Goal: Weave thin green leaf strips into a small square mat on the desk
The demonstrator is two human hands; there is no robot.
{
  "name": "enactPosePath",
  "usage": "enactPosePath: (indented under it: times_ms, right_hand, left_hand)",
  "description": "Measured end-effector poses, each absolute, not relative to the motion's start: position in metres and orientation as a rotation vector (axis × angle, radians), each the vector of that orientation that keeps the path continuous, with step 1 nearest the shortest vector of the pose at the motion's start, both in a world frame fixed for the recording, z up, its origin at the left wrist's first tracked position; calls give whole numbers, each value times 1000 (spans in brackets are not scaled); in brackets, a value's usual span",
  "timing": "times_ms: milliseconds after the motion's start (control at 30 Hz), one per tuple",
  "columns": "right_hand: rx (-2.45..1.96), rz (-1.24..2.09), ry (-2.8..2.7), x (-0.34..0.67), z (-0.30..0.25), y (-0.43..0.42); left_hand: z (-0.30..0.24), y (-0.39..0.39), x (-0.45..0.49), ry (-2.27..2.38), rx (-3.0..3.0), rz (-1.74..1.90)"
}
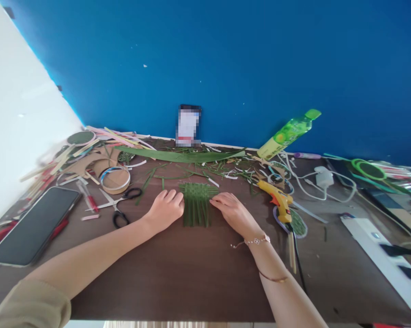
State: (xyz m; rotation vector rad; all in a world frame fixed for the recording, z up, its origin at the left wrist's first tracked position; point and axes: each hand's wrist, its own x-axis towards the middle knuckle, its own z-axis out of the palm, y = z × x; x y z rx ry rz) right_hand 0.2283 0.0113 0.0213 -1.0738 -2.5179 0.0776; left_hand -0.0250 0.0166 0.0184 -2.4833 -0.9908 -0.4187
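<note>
- Left hand (164,208), fingers curled, is pressed against the left edge of a woven green leaf mat (196,204).
- Right hand (233,212), flat, is laid on its right edge.
- Mat is placed mid-table (191,269), scissors (118,206) left, glue gun (276,199) right.

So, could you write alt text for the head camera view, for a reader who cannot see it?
Two bare hands touch a mat woven from green leaf strips on a dark brown wooden table: left hand curled at its left edge, right hand flat at its right edge. Black-handled scissors, a black smartphone and a yellow glue gun lie nearby.
</note>
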Motion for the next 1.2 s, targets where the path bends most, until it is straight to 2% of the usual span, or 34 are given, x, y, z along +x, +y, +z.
enactPosePath:
  times_ms: [867,1200]
  right_hand:
    - [-1127,153,-2425,230,16,14]
    - [-1192,57,-2293,231,15,12]
  left_hand:
    - [20,19,-25,-1168,-2613,-349]
    - [23,18,-29,-1277,-2571,-547]
